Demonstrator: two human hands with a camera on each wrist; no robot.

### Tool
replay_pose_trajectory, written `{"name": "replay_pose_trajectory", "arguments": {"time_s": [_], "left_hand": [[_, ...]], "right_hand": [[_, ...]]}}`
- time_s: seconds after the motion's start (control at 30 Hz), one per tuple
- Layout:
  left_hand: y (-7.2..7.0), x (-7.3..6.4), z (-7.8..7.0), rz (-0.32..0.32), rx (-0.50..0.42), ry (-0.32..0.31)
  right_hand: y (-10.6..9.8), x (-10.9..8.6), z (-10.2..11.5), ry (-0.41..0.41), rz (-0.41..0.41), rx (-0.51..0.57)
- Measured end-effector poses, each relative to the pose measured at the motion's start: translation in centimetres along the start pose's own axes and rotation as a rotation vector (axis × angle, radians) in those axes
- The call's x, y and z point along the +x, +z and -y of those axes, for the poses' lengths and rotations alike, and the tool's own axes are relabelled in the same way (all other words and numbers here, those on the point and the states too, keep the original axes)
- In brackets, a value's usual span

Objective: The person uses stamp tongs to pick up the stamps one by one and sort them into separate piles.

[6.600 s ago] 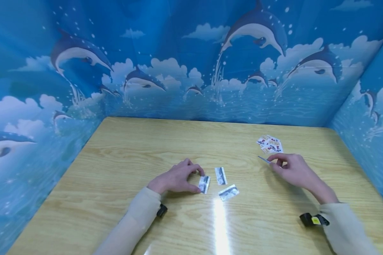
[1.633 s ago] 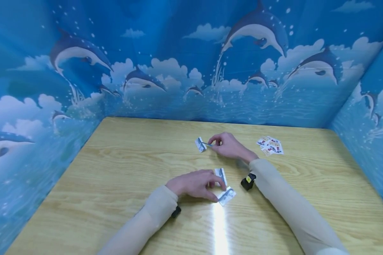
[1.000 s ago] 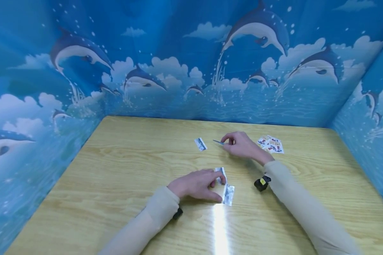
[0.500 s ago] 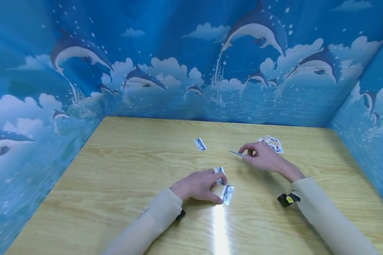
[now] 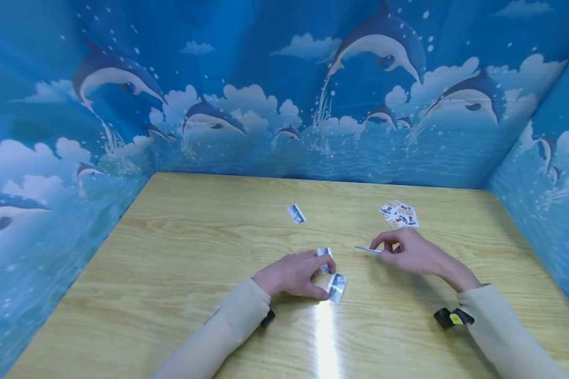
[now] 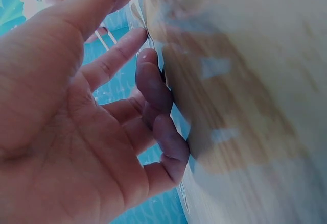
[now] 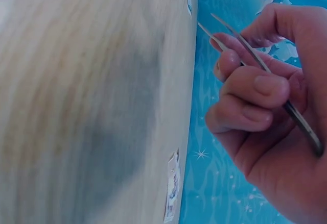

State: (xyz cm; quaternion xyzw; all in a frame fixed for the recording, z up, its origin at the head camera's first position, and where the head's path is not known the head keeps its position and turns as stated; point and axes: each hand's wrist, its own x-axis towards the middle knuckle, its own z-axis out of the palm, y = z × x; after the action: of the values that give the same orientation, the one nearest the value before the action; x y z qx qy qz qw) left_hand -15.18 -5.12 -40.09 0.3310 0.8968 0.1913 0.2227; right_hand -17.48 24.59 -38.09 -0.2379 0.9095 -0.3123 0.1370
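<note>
My right hand holds a pair of tweezers above the table, right of the middle. In the right wrist view the tweezers have their two tips apart with nothing between them. My left hand rests on the table at two small cards with grey-blue pictures. Its index fingertip overlaps the farther card, and its thumb tip is at the left edge of the nearer card. In the left wrist view the left hand's fingers are loosely bent, fingertips at the tabletop.
A third grey-blue card lies alone farther back on the wooden table. A loose pile of colourful printed cards lies at the back right. A dolphin-patterned curtain surrounds the table.
The right hand has carried the tweezers from the back card rightward and nearer. Over the longer span, one card moved from the left hand to the back, and the nearer card turned.
</note>
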Motion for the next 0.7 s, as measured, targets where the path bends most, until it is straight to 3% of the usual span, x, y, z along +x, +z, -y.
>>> {"name": "replay_pose_trajectory", "arguments": {"time_s": [0.3,0.57,0.7], "left_hand": [[0.1,0.0,0.1,0.006,-0.010,-0.011],[0.1,0.1,0.2,0.009,-0.017,-0.027],[0.1,0.1,0.1,0.008,-0.015,-0.028]], "right_hand": [[0.5,-0.8,-0.3,0.000,0.069,0.090],[1.4,-1.0,-0.3,-0.032,0.229,0.203],[2.1,-1.0,-0.2,-0.065,0.266,0.227]]}}
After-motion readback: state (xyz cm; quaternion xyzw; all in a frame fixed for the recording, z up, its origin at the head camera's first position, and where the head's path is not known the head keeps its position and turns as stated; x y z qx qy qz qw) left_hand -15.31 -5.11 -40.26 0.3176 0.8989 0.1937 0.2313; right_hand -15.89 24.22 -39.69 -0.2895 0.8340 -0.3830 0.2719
